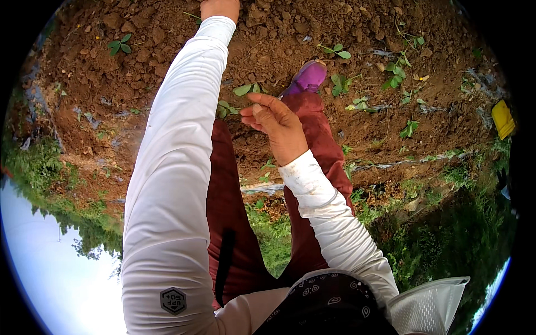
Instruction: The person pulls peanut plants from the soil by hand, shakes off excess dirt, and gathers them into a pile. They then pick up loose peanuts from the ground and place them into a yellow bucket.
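My left arm, in a white sleeve, stretches far forward over loose brown soil [162, 67]. My left hand [220, 8] is cut off by the upper edge, so its fingers and anything in them are hidden. Nearer my body, my right hand [276, 125] hovers above the ground, its fingers loosely bent and a little apart; no object shows in it. Just beyond its fingertips are the green leaves of a small plant [243, 90], and more leaves [223, 109] lie below. I cannot tell whether the hand touches them.
Leafy seedlings [395, 73] dot the soil to the right, another [119, 44] at far left. Thin plastic film [385, 166] crosses the ground. My purple shoe [309, 77] stands beyond my right hand. A yellow object [503, 119] sits at the right edge, with grass [452, 234] nearer.
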The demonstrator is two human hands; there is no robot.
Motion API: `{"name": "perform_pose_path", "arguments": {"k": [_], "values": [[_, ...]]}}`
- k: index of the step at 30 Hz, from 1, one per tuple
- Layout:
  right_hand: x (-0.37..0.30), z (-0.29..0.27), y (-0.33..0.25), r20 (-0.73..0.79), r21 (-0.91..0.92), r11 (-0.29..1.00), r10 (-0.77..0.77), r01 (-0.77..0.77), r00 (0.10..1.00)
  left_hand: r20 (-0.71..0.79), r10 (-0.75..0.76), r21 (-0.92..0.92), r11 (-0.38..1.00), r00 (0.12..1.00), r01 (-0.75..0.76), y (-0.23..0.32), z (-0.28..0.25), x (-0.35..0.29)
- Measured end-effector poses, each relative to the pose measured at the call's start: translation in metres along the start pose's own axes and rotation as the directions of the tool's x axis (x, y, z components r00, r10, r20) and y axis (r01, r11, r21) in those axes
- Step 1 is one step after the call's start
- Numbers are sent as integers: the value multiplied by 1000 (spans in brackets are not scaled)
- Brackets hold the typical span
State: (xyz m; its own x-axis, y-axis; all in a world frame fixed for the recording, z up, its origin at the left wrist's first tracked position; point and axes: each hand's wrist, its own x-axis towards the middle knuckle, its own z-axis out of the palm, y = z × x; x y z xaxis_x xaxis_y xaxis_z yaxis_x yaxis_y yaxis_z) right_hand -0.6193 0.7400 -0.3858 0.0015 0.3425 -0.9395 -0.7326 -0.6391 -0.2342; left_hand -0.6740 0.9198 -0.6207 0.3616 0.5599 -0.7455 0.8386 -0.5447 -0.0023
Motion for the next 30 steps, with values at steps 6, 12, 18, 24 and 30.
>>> {"name": "perform_pose_path", "arguments": {"k": [6, 12, 18, 24, 30], "values": [[8, -1, 18, -134, -30, 998, -64, 60, 989, -36, -46, -494, 869, 998, 22, -18, 17, -79], [11, 6, 40, -47, -479, 810, -409, 338, 911, -36, 39, -685, 727, 999, -53, -31, -12, -224], [-7, 38, 74, 237, -562, 785, -149, 261, 960, -7, -29, -826, 564, 1000, 10, -64, -4, -323], [-33, 72, 85, 331, -732, 666, 168, 141, 929, -133, 24, -909, 395, 991, -132, -102, 8, -392], [-60, 146, 104, 370, -805, 443, -145, 395, 918, -98, -221, -983, 173, 970, -60, -141, 6, -432]]}}
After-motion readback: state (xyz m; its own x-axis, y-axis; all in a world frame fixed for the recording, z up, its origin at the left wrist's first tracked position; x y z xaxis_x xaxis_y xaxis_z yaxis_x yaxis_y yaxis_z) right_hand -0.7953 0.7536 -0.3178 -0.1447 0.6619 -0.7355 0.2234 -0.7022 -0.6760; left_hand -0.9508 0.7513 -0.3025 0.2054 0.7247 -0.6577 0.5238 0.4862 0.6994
